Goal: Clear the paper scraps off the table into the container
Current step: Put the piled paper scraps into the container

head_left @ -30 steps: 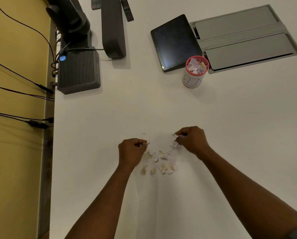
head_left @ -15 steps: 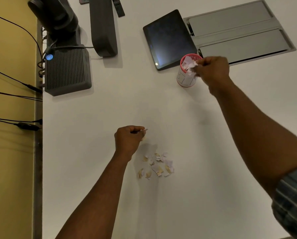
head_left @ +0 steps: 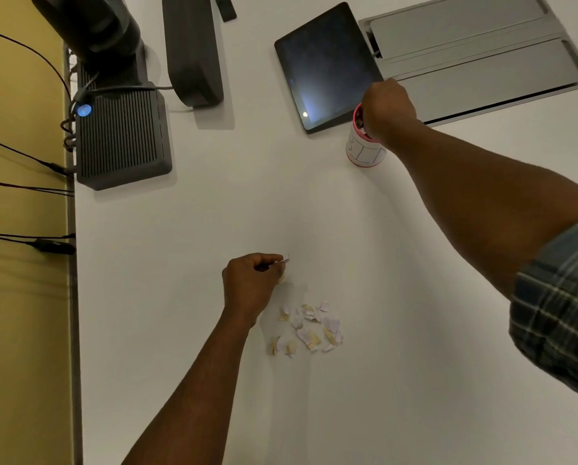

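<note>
The fingers (head_left: 386, 105) of my right hand (head_left: 389, 110) are curled down over the mouth of the container (head_left: 361, 152), bunched together; from here I cannot tell whether they have any paper between them. The fingers of my left hand (head_left: 249, 285) are folded into a loose fist, thumb and forefinger pinched on a small paper scrap (head_left: 285, 261) whose tip pokes out to the right; a second pale bit shows just under the knuckles.

The container is a small white cup with a pink rim and dark hand-drawn marks on its side. It stands on the white table (head_left: 214, 213) toward the far right, just beside the near corner of a dark tablet (head_left: 328, 65), with a grey recessed panel (head_left: 482, 62) behind it. My right hand hides most of the cup's opening.

The paper scraps (head_left: 306, 330) lie in a loose cluster, white and tan pieces, around the middle of the table, just right of my left wrist and well apart from the container.

Along the table's left edge sits a dark ribbed box (head_left: 123, 139) with a blue light, cables trailing off that edge, and a dark upright stand (head_left: 190, 48) beside it at the far edge.
</note>
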{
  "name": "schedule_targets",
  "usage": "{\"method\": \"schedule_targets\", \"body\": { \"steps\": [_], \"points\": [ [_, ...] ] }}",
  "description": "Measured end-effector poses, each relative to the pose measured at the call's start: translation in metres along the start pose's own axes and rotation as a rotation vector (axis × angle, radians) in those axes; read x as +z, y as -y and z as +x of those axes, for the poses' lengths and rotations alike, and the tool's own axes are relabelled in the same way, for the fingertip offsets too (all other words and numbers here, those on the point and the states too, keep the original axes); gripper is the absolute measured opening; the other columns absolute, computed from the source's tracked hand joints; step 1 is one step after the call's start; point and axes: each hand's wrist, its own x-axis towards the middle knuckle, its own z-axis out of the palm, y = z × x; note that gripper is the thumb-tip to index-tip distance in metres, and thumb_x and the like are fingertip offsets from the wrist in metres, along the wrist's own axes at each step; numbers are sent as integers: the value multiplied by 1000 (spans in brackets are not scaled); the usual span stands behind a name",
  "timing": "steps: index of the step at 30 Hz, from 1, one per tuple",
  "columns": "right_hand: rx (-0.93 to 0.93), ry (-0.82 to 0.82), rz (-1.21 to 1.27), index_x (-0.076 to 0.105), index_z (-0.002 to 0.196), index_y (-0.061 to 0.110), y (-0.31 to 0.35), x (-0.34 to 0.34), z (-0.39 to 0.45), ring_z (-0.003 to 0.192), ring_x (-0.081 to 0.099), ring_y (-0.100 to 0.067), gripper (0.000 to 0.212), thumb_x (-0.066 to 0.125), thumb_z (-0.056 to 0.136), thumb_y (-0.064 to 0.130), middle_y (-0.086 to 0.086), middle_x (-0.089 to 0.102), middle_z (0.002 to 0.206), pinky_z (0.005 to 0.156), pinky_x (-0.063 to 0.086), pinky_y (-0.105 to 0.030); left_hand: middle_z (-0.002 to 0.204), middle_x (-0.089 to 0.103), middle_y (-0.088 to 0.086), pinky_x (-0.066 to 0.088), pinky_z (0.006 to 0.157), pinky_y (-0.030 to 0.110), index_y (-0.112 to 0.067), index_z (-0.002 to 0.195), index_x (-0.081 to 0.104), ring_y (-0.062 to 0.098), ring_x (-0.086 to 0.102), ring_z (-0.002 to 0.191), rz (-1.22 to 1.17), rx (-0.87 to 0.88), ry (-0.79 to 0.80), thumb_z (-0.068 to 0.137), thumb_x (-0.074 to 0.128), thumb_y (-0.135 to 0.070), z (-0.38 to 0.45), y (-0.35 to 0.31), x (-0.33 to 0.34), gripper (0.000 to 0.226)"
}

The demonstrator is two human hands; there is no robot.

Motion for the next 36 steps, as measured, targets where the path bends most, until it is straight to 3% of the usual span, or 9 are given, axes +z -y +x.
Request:
{"method": "schedule_targets", "body": {
  "steps": [9, 13, 17, 21, 23, 28, 33, 36],
  "points": [
    [-23, 162, -143, 54, 118, -5, 3, -9, 6, 102, 60, -33, 33, 62, 89, 9, -19, 60, 105, 93, 49, -38, 75, 73, -3, 53, 63, 14, -28, 79, 74, 10, 69, 69, -32, 41, 19, 79, 75, -16, 0, -13, 3, 12],
    [-60, 191, -111, 56, 118, -4, 0, -22, 1, 103, 60, -32, 34, 62, 90, 14, -19, 62, 110, 92, 49, -38, 75, 75, 1, 57, 67, 25, -20, 83, 76, 14, 70, 69, -98, 48, 58, 79, 76, -15, 3, -27, 5, 7],
    [-25, -13, 23, 60, 113, -1, -10, -29, -22, 95, 62, -29, 37, 69, 86, 23, -17, 63, 102, 89, 47, -34, 76, 74, 1, 48, 56, 15, -19, 85, 75, 6, 67, 65, -136, 71, 87, 79, 76, -15, 3, -50, 12, 7],
    [-90, -337, 274, 66, 110, 5, -26, -8, -69, 98, 64, -31, 26, 64, 89, 21, -18, 64, 110, 85, 52, -34, 79, 74, 5, 57, 72, 29, -15, 85, 75, 11, 68, 69, -194, 120, 130, 78, 76, -11, 12, -76, 24, 8],
    [-99, -407, 354, 69, 106, 6, -35, 16, -96, 93, 64, -32, 22, 58, 91, 16, -19, 65, 106, 78, 50, -32, 77, 74, 3, 58, 74, 30, -15, 84, 75, 11, 67, 68, -189, 156, 115, 78, 76, -11, 21, -90, 34, 7],
    [-92, -209, 520, 71, 102, 8, -38, 84, -163, 85, 64, -30, 19, 59, 88, 11, -14, 67, 97, 77, 48, -33, 77, 72, -2, 57, 72, 23, -13, 89, 76, 7, 67, 69, -102, 328, 30, 78, 75, -14, 53, -138, 67, 11],
    [-109, 103, 514, 61, 122, 14, -31, 114, -219, 103, 58, -24, 36, 61, 91, 33, -7, 60, 117, 85, 50, -35, 79, 71, -6, 50, 64, 8, -14, 88, 76, 4, 65, 71, 172, 605, -35, 81, 70, -18, 83, -184, 104, 10],
    [-127, 243, 458, 52, 131, 17, -31, 121, -248, 111, 52, -21, 50, 60, 89, 44, -3, 53, 125, 85, 51, -36, 91, 73, -2, 41, 60, 0, -15, 94, 74, 4, 62, 75, 337, 724, -60, 87, 66, -22, 96, -202, 121, 13]
  ]
}}
